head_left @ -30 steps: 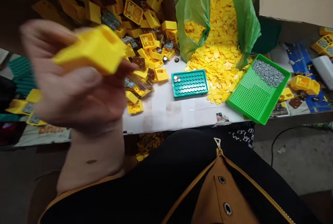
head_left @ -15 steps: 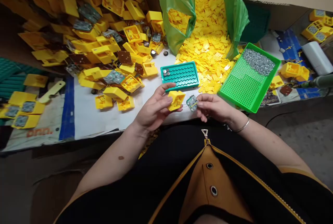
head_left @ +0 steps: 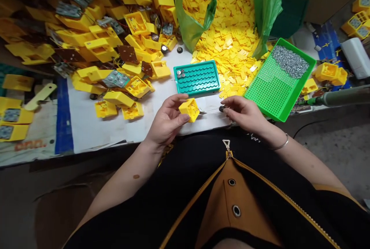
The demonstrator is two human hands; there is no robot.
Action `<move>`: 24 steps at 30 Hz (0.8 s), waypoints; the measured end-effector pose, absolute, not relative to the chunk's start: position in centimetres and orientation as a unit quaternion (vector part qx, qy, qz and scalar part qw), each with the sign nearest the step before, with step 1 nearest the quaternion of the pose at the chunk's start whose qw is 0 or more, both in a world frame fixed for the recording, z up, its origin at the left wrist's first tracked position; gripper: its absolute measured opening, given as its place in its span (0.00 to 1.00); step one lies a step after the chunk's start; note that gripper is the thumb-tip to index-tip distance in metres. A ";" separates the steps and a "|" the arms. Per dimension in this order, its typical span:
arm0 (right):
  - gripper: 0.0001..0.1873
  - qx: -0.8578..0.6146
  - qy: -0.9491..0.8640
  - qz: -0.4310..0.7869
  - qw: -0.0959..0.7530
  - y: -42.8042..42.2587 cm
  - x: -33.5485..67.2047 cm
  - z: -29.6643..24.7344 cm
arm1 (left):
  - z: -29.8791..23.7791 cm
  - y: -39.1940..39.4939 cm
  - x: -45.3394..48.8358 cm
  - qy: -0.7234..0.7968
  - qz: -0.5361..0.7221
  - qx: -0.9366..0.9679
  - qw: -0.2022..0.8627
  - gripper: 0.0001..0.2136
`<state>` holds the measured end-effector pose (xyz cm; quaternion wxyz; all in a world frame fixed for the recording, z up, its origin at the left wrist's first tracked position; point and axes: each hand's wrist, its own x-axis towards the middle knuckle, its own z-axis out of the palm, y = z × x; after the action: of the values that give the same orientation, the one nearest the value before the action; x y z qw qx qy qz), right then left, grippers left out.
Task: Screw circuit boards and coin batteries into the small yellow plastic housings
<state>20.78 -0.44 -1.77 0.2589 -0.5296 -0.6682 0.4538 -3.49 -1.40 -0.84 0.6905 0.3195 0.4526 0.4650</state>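
My left hand (head_left: pixel 164 120) grips a small yellow plastic housing (head_left: pixel 189 110) between thumb and fingers, its hollow side turned to the right. A flat grey piece (head_left: pixel 203 113) shows at the housing's right side, mostly hidden. Pinched in the fingertips of my right hand (head_left: pixel 245 113) is a small dark round part (head_left: pixel 222 108). A thin wire seems to run from it toward the housing. Just beyond both hands lies a teal tray (head_left: pixel 199 78) with rows of round pockets; several silver discs sit at its left end.
A heap of yellow housings (head_left: pixel 101 48) with wired parts fills the left. An open green bag (head_left: pixel 192 29) spills small yellow pieces (head_left: pixel 231 52). A green perforated basket (head_left: pixel 260 95) holds metal screws (head_left: pixel 290 62). A power screwdriver (head_left: pixel 347 96) lies at the right.
The grey piece has left my right fingers and shows by the housing. My right hand now pinches the dark round part. The housing is turned in my left hand, and the view has shifted.
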 end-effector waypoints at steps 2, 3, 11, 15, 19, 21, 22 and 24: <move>0.08 -0.547 -0.652 0.466 0.241 -0.4 20.7 -2.0 | -0.8 -1.6 -3.4 0.460 0.459 0.319 0.690 0.30; 0.07 -0.558 -0.672 0.436 0.218 -0.4 20.7 -2.1 | -0.8 -1.7 -3.4 0.469 0.444 0.316 0.695 0.30; 0.13 -0.517 -0.827 0.218 0.042 -1.0 20.9 -2.3 | -1.6 -2.4 -3.3 0.518 0.364 0.323 0.704 0.28; 0.10 -0.519 -0.806 0.270 0.084 -0.6 20.8 -1.9 | -0.7 -2.2 -2.9 0.494 0.317 0.296 0.754 0.27; 0.13 -0.566 -0.522 0.566 0.294 0.0 20.7 -1.3 | 0.4 -1.5 -1.9 0.469 0.294 0.259 0.792 0.26; 0.20 -0.529 -0.377 0.679 0.342 -0.1 20.4 -0.9 | 0.8 -1.1 -1.0 0.464 0.285 0.251 0.800 0.29; 0.22 -0.509 -0.353 0.702 0.352 -0.3 20.2 -0.8 | 0.8 -1.0 -0.6 0.460 0.283 0.256 0.802 0.30; 0.21 -0.495 -0.397 0.677 0.373 -0.7 19.8 -0.7 | 0.6 -0.7 0.4 0.448 0.295 0.282 0.795 0.30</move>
<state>19.79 -0.67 -0.72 0.3729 -0.4946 -0.3971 0.6772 0.44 -0.70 0.65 0.7953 0.2825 0.4477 0.2954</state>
